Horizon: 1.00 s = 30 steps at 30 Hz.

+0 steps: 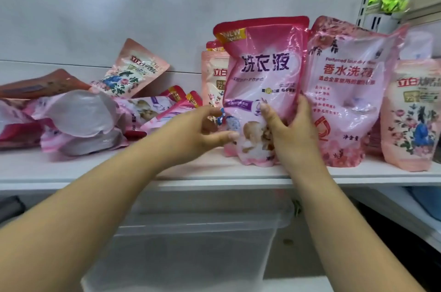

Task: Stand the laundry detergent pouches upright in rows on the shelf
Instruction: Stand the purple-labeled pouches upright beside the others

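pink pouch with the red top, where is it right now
In the head view the pink pouch with the red top stands upright at the shelf's front edge, right of centre, held by the right hand, against the rose-print pouch on its right.

Glossy pink upright pouch with red top (265, 81): "NEW", "洗衣液". Translucent pink rose-print pouch (346, 91) beside it: "Perfumed", "香水洗", rest blurred. Peach floral pouch at far right (415, 115): "立白".
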Tool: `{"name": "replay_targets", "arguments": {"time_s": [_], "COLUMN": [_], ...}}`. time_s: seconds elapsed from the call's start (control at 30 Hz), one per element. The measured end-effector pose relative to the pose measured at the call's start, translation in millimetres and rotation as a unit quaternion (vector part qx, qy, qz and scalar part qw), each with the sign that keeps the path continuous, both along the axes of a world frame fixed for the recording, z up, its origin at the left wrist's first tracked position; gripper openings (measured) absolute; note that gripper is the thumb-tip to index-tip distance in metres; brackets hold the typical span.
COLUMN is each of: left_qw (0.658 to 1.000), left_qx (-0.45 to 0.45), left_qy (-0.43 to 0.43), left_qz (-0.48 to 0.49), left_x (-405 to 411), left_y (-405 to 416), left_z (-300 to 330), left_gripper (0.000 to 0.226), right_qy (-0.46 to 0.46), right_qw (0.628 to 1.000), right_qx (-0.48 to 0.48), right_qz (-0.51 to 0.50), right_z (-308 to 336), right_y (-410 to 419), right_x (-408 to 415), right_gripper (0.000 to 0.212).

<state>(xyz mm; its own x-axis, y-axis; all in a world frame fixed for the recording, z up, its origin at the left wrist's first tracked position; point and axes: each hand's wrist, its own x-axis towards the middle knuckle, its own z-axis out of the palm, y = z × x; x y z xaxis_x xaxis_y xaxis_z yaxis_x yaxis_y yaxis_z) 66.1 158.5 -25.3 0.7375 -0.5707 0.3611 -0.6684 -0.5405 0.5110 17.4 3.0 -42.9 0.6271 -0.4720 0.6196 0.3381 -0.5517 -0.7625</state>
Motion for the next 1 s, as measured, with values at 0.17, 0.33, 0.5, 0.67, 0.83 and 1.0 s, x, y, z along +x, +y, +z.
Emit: {"name": "replay_targets", "arguments": {"time_s": [0.17,0.33,0.5,0.67,0.83,1.0], "left_qw": [0.978,0.941,0.947,0.958,0.955,0.957], "left_qx": [0.032,0.026,0.094,0.033,-0.003,-0.025], "left_qy": [-0.203,-0.322,-0.298,-0.28,-0.296,-0.286], "left_qz": [0.046,0.096,0.069,0.058,0.033,0.033], "left_x": [-5,16,44,56,61,71], "left_y": [77,146,179,184,186,182], "left_z": [13,19,2,0,-6,-8], "left_gripper": [0.037,0.042,0.076,0.057,0.058,0.061], "right_qy": [-0.021,-0.055,0.02,0.288,0.384,0.316], "right_qw": [0.997,0.985,0.987,0.952,0.919,0.946], "right_qx": [0.005,-0.049,-0.107,-0.074,-0.082,-0.026], "right_qz": [-0.078,-0.159,-0.12,-0.076,-0.04,-0.062], "right_z": [15,20,14,31,37,23], "right_y": [25,77,134,152,145,123], "right_x": [-34,-36,1,52,94,117], "right_gripper": [0.052,0.038,0.037,0.064,0.055,0.038]}}
